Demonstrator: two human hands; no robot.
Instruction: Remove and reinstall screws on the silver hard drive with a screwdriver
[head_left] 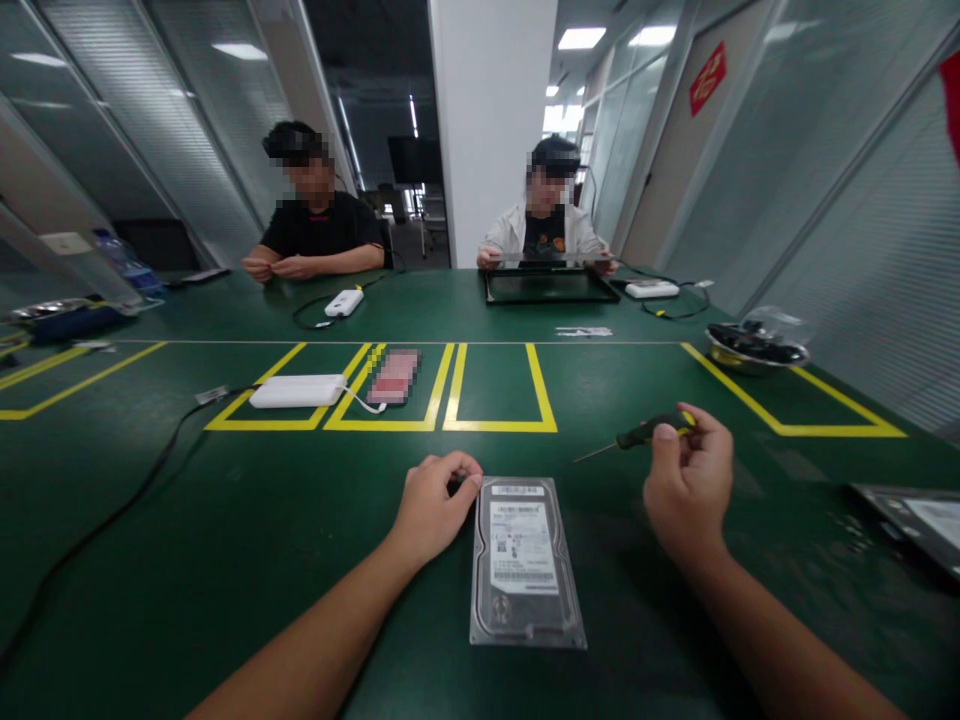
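Observation:
A silver hard drive (525, 610) with a white printed label lies flat on the green table in front of me. At its far left corner is my left hand (435, 505), fingers curled, with thumb and index finger closed on the corner. My right hand (690, 480) is raised to the right of the drive, fingers wrapped around a screwdriver (637, 435) with a dark and yellow handle. The screwdriver's thin shaft points left, its tip apart from the drive.
A second drive (922, 525) lies at the right edge. Ahead are a white power bank (298, 391) cabled to a phone (394, 377), yellow tape outlines (500, 425) and a bowl of dark parts (757, 345). Two people sit opposite; one holds a panel above a black frame (551, 300).

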